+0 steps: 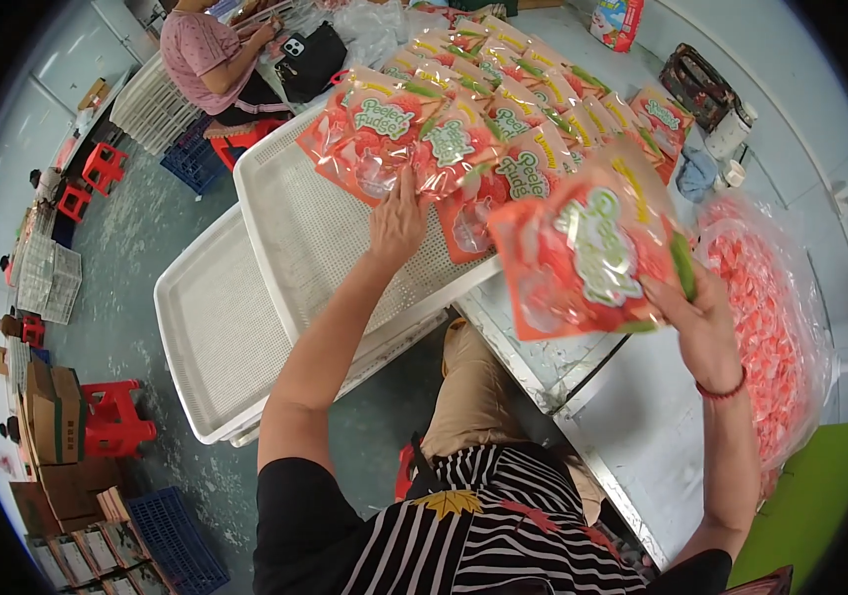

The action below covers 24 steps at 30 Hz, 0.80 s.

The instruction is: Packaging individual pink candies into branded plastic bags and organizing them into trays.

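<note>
You are seeing two white perforated plastic trays (295, 238), four red plastic stools (112, 416), two blue plastic crates (176, 540), and one clear bag of red-wrapped sweets (776, 327).

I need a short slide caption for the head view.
Right hand lifts a red snack pouch; left hand presses pouches on a white tray.

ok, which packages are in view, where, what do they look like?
Pouch: held up in right hand, flat, red-orange with green accents.
Pouch rows: overlapping across the white tray, same colours; left hand rests on them.
Clear bag: right, full of small red-white pieces.
</note>
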Tool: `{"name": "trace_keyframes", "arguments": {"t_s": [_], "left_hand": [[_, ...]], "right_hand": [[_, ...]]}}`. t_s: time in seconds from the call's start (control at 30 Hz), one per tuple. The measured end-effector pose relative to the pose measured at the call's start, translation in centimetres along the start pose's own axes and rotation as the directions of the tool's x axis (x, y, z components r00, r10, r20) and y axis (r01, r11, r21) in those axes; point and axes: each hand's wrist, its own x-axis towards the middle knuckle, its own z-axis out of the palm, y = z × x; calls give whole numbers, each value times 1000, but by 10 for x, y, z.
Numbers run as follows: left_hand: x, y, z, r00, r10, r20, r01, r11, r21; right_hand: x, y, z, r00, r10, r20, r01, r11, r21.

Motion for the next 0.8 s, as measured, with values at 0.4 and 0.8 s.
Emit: {"name": "trace_keyframes", "arguments": {"t_s": [0.4, 0.8], "left_hand": [[0, -12, 2, 1000, 16, -20, -17, 999, -49], [-11, 13, 16, 992, -118, 47, 121, 991, -56]], "right_hand": [[144, 18, 76, 998, 3, -64, -3, 1000, 3], [134, 77, 72, 998, -20, -67, 6, 979, -202]]}}
